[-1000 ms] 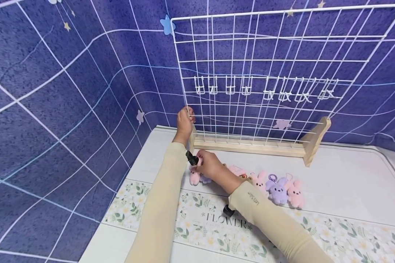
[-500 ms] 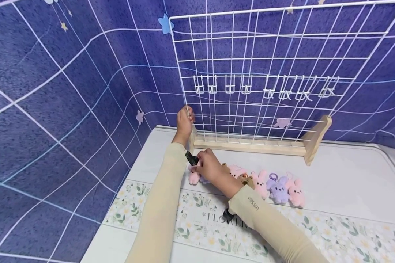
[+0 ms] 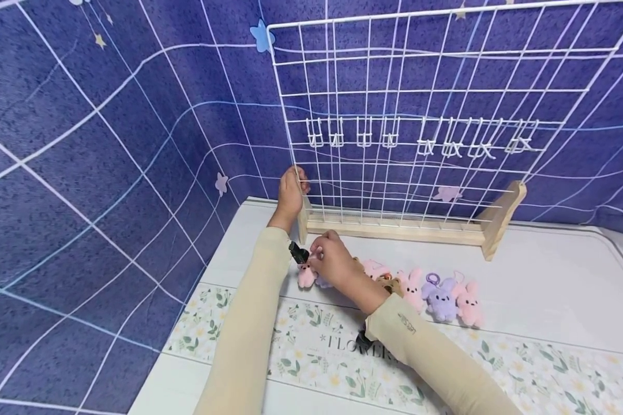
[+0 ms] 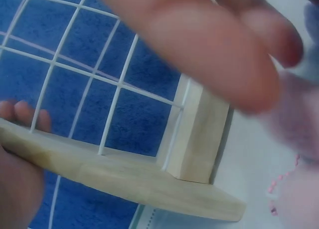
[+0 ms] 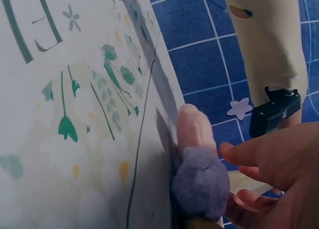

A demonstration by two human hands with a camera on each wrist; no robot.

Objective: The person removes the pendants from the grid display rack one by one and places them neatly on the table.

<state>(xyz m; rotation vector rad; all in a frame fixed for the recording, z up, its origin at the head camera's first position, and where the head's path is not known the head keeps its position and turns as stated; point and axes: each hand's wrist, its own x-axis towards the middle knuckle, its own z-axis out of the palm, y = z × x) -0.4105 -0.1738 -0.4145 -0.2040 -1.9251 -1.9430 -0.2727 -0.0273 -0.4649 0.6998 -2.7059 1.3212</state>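
At the left end of the white wire grid rack [image 3: 384, 92], my left hand [image 3: 291, 190] grips the edge of its wooden upright; in the left wrist view its fingers [image 4: 30, 114] curl round the wood [image 4: 109, 174]. My right hand [image 3: 334, 262] hovers over the left end of a row of plush charms. Its fingers [image 5: 249, 154] are bent and apart, with nothing seen held between them. Close by are a pink bunny plush [image 3: 306, 276] and a purple plush [image 5: 202, 181], partly hidden by the hand in the head view. A pink bead chain [image 4: 282, 184] shows near the fingers.
Several white hooks [image 3: 363, 138] hang across the grid. More plush charms lie to the right, among them a brown bear [image 3: 390, 285], a purple plush [image 3: 443, 302] and a pink bunny [image 3: 469, 305]. Blue patterned fabric [image 3: 109, 173] stands behind and at left.
My right hand stays near the leftmost charms; its fingers have shifted slightly up and apart, and the pink bunny shows more. The left hand keeps its grip on the rack.
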